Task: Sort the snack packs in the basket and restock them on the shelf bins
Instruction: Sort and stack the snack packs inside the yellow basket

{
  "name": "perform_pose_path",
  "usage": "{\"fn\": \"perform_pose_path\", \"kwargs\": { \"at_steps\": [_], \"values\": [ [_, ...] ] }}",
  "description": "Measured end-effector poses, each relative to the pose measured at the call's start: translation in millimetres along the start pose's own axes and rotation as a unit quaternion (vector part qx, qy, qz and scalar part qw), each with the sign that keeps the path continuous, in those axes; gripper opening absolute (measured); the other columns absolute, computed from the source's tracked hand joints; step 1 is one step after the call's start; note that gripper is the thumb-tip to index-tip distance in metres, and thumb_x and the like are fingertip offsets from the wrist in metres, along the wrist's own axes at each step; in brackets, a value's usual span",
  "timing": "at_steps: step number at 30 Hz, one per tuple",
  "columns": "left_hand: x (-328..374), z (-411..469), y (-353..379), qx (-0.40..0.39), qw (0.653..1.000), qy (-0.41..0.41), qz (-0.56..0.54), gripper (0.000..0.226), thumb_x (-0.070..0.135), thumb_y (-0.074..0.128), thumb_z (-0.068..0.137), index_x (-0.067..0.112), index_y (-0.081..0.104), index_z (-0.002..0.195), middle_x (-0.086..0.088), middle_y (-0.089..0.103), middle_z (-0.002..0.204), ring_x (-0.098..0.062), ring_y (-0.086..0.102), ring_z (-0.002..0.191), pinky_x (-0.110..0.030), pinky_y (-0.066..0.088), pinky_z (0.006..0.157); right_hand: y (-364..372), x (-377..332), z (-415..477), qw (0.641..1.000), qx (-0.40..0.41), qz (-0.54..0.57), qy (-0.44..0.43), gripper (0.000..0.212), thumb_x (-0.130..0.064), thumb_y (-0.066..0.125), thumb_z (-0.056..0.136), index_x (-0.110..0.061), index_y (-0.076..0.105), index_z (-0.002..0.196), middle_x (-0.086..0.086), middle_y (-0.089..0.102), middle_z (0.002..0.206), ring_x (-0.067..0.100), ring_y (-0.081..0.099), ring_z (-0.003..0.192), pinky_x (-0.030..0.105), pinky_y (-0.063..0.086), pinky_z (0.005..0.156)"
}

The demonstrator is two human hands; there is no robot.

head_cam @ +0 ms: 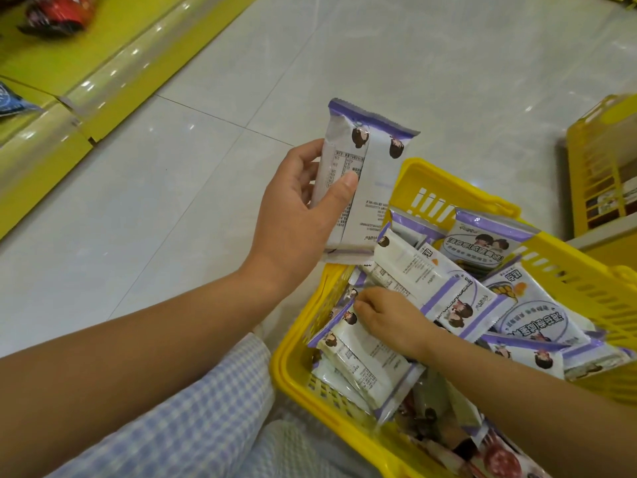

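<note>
One white-and-purple foil snack pack (365, 174) sits clamped in the left hand (293, 215) beside the yellow plastic basket (568, 270); the right hand (386, 319) pinches a matching pack (362, 360) inside, which is best lifted clear and stacked edges aligned.

A white pack (375, 167) edged in purple, bearing black print and dark-haired cartoon faces, is showing against pale grey glossy floor tiles (172, 219). Matching white-and-purple packs (451, 294) are filling a bright yellow basket (286, 367). Blue-and-white checked cloth (213, 401) is lying beside it. A yellow shelf (44, 157) is carrying a red-and-black bag (58, 12) and a blue bag (10, 98). A second yellow crate (599, 160) is standing at right.
</note>
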State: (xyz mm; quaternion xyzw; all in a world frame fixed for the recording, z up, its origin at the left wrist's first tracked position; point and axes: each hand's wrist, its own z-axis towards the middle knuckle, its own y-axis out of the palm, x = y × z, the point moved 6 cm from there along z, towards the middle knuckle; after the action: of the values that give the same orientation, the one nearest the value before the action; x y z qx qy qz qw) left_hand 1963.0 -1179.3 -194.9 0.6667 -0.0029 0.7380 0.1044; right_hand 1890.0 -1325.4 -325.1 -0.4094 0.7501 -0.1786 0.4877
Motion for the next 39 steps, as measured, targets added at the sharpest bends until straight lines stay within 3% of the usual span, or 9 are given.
{"fn": "perform_pose_path", "kwargs": {
  "at_steps": [3,6,9,11,14,22,27,33,39],
  "values": [
    [-2,1,-3,0.007,1.000,-0.009,-0.010,0.026,0.020,0.061,0.093,0.030,0.051,0.114,-0.002,0.068,0.112,-0.013,0.068,0.100,-0.020,0.055,0.069,4,-1,6,0.999,0.046,0.007,0.000,0.016,-0.020,0.043,0.100,-0.014,0.053,0.111,-0.002,0.059,0.099,0.011,0.058,0.084,0.029,0.048,0.080],
    [-4,2,-5,0.011,1.000,-0.011,-0.009,0.025,0.022,0.060,0.093,0.030,0.051,0.115,-0.001,0.068,0.112,-0.013,0.068,0.100,-0.022,0.056,0.070,6,-12,6,0.990,0.066,-0.114,-0.059,0.019,-0.018,0.045,0.099,-0.014,0.057,0.112,0.000,0.055,0.111,0.017,0.058,0.091,0.035,0.050,0.079],
    [-2,2,-6,0.013,1.000,-0.007,-0.012,0.025,0.024,0.061,0.091,0.031,0.052,0.113,-0.002,0.068,0.111,-0.014,0.068,0.100,-0.022,0.056,0.070,-17,-30,-5,0.936,0.162,-0.269,-0.157,0.019,-0.015,0.065,0.084,-0.015,0.065,0.103,0.001,0.062,0.105,0.026,0.060,0.092,0.038,0.051,0.071],
    [-1,2,-5,0.013,1.000,-0.006,-0.017,0.024,0.021,0.061,0.091,0.031,0.052,0.111,-0.003,0.068,0.110,-0.013,0.068,0.098,-0.021,0.055,0.069,-43,-20,-8,0.912,0.218,-0.329,-0.115,0.038,-0.031,0.074,0.077,-0.017,0.063,0.111,0.005,0.063,0.114,0.031,0.059,0.104,0.042,0.046,0.084],
    [-1,2,-1,0.011,1.000,-0.004,-0.014,0.026,0.017,0.061,0.092,0.033,0.051,0.110,-0.002,0.068,0.109,-0.011,0.068,0.097,-0.019,0.054,0.069,-59,11,-3,0.913,0.153,-0.378,0.004,0.077,-0.061,0.059,0.081,-0.025,0.031,0.143,0.001,0.039,0.145,0.025,0.038,0.131,0.042,0.030,0.104],
    [1,-1,6,-0.002,1.000,0.005,0.015,0.028,0.022,0.063,0.090,0.032,0.050,0.113,-0.002,0.066,0.111,-0.011,0.067,0.099,-0.021,0.055,0.072,-88,10,-32,0.951,0.164,-0.262,-0.012,0.087,-0.056,0.061,0.070,-0.031,0.026,0.146,-0.002,0.047,0.136,0.022,0.043,0.122,0.037,0.037,0.099],
    [8,-5,26,-0.038,0.997,0.027,0.060,0.030,0.027,0.063,0.087,0.035,0.050,0.113,0.006,0.066,0.109,-0.007,0.065,0.099,-0.025,0.057,0.077,-54,-8,-85,0.980,0.033,-0.162,-0.109,0.081,-0.064,0.064,0.073,-0.039,0.028,0.142,-0.018,0.036,0.140,0.004,0.041,0.121,0.016,0.033,0.092],
    [14,-17,39,-0.079,0.990,0.056,0.104,0.030,0.032,0.064,0.086,0.041,0.050,0.111,0.018,0.065,0.104,-0.005,0.065,0.095,-0.021,0.055,0.073,2,-5,-83,0.994,-0.039,-0.052,-0.089,0.071,-0.053,0.063,0.084,-0.029,0.032,0.144,-0.013,0.031,0.146,0.004,0.034,0.130,0.014,0.027,0.104],
    [10,-16,37,-0.079,0.989,0.058,0.107,0.032,0.030,0.065,0.084,0.036,0.052,0.113,0.014,0.066,0.104,-0.006,0.066,0.094,-0.021,0.055,0.073,-3,12,-54,0.993,-0.039,-0.105,-0.020,0.064,-0.042,0.063,0.087,-0.020,0.037,0.142,0.000,0.044,0.138,0.018,0.044,0.122,0.030,0.039,0.102]
  ]
}}
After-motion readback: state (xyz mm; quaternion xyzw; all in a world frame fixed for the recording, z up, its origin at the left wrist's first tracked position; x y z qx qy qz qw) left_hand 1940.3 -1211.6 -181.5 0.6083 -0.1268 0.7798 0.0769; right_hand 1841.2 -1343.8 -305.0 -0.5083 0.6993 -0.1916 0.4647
